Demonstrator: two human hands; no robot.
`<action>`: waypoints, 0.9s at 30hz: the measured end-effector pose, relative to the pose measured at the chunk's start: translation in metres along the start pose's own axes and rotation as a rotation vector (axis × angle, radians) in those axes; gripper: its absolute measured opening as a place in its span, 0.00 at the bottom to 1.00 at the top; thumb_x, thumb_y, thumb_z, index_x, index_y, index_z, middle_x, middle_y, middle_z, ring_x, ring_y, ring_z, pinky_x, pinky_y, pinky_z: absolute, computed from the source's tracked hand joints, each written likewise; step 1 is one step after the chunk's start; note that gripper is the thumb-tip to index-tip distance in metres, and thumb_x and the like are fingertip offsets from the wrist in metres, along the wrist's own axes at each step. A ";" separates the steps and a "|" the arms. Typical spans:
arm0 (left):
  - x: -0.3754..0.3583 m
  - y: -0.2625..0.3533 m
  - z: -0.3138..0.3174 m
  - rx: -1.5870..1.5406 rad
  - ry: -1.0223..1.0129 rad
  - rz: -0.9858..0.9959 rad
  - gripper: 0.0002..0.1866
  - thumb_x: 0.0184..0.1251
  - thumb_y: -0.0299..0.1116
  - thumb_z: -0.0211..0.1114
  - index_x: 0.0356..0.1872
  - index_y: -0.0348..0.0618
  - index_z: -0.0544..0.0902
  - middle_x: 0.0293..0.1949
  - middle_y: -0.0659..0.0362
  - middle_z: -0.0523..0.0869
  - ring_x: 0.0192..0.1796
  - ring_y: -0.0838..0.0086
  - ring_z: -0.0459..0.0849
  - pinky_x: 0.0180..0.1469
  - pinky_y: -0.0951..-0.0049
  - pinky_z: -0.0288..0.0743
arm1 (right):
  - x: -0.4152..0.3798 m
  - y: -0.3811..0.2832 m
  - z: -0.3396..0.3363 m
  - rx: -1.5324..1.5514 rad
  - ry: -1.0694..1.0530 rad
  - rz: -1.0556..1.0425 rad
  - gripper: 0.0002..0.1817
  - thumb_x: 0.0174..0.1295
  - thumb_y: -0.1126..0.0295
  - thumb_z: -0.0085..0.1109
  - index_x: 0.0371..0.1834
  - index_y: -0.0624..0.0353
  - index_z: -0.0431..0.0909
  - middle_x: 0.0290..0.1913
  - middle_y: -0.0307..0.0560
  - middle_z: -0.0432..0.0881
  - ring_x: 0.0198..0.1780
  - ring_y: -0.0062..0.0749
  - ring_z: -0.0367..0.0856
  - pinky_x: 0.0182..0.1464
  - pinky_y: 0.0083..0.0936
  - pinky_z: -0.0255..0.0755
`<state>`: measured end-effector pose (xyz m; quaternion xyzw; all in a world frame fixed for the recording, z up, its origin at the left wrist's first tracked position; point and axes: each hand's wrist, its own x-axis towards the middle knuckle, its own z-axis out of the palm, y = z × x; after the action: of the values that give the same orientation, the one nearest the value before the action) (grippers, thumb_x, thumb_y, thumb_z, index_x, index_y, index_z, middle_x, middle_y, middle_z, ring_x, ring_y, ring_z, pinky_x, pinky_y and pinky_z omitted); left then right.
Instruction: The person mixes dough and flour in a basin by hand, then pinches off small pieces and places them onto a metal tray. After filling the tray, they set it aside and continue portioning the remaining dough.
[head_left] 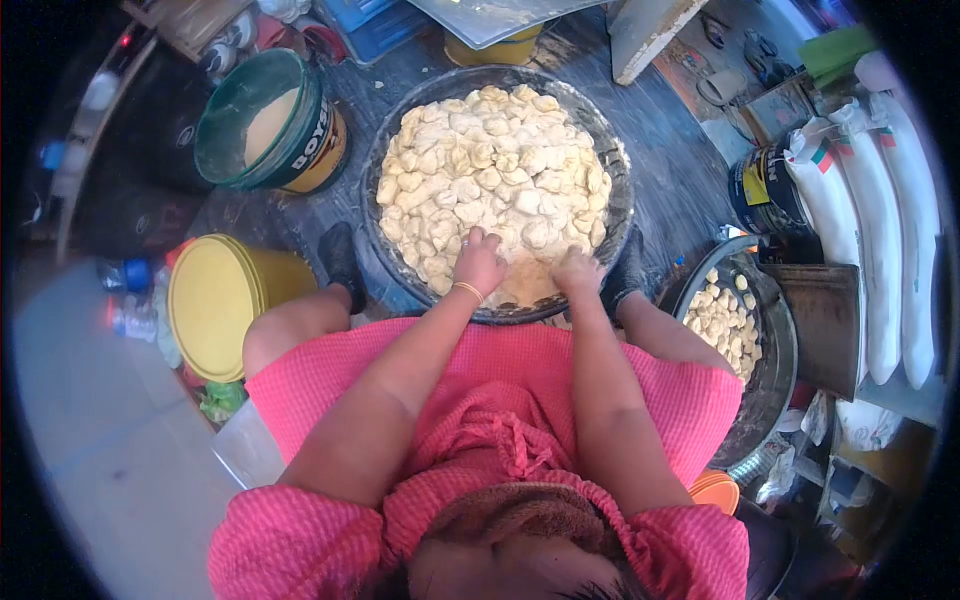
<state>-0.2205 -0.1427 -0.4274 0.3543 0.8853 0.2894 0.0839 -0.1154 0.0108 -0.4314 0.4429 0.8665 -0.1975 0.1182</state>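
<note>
Both hands are down in the big round tray (pixel 392 140), right at its near rim, and there's little room to spare: the person's knees flank the tray on either side. The far half of the tray lies open, heaped with dough pieces (pixel 495 165) that fill it nearly rim to rim.

Crowding the left side, a green bucket (pixel 262 125) holding pale powder sits just beside the tray, and a yellow bucket (pixel 215 300) stands near the person's left knee. On the right, a second dark pan (pixel 778 350) with a smaller batch of dough lumps (pixel 722 322) sits close by the right knee, with white sacks (pixel 880 220) lined up beyond it and a dark tin (pixel 765 190) wedged between sacks and tray. A wooden plank (pixel 645 35) leans in past the far rim.

The left hand (pixel 480 262), bangle on the wrist, is pressed knuckles-down into the dough, fingers curled in together; what they grip, if anything, cannot be told. The right hand (pixel 578 270) rests on the dough just beside it, fingers bent downward and buried, so their hold cannot be told either.

The dough pieces are pale cream, lumpy, folded chunks packed tightly together; under the hands the mass looks smoother and flattened.
</note>
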 end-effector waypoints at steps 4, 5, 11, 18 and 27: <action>0.001 0.000 0.010 0.169 -0.208 0.270 0.16 0.49 0.30 0.58 0.41 0.37 0.78 0.42 0.45 0.75 0.44 0.52 0.75 0.48 0.61 0.71 | -0.014 -0.008 0.012 -0.187 -0.149 -0.110 0.28 0.54 0.54 0.54 0.54 0.61 0.69 0.50 0.59 0.77 0.56 0.46 0.73 0.56 0.40 0.67; 0.000 0.002 0.022 0.053 -0.488 0.160 0.16 0.49 0.30 0.58 0.40 0.37 0.79 0.43 0.44 0.75 0.46 0.51 0.75 0.49 0.61 0.70 | -0.016 -0.018 0.001 -0.033 -0.335 -0.047 0.27 0.55 0.55 0.53 0.55 0.61 0.68 0.53 0.60 0.75 0.57 0.46 0.73 0.56 0.42 0.67; -0.023 0.008 0.057 -0.113 -0.673 0.026 0.17 0.51 0.33 0.58 0.44 0.45 0.79 0.53 0.48 0.74 0.54 0.54 0.74 0.55 0.61 0.69 | 0.010 -0.023 -0.015 1.318 -0.172 0.075 0.24 0.53 0.61 0.60 0.52 0.61 0.72 0.46 0.60 0.78 0.45 0.36 0.79 0.46 0.31 0.73; -0.016 0.006 0.057 0.052 -0.732 0.115 0.21 0.51 0.37 0.60 0.50 0.48 0.76 0.53 0.51 0.74 0.57 0.58 0.73 0.55 0.64 0.69 | -0.013 0.013 0.048 -0.310 -0.051 -0.363 0.20 0.52 0.53 0.57 0.40 0.55 0.81 0.43 0.53 0.81 0.44 0.41 0.80 0.46 0.32 0.72; -0.019 -0.006 0.046 0.122 -0.788 0.141 0.21 0.51 0.36 0.62 0.49 0.48 0.77 0.52 0.52 0.76 0.55 0.57 0.75 0.56 0.61 0.69 | 0.012 -0.001 0.015 1.402 -0.456 0.132 0.20 0.55 0.61 0.54 0.49 0.59 0.74 0.31 0.48 0.79 0.34 0.33 0.79 0.39 0.32 0.73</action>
<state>-0.1939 -0.1378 -0.4691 0.5021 0.7745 0.0835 0.3756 -0.1230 0.0121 -0.4486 0.4135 0.4626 -0.7843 -0.0040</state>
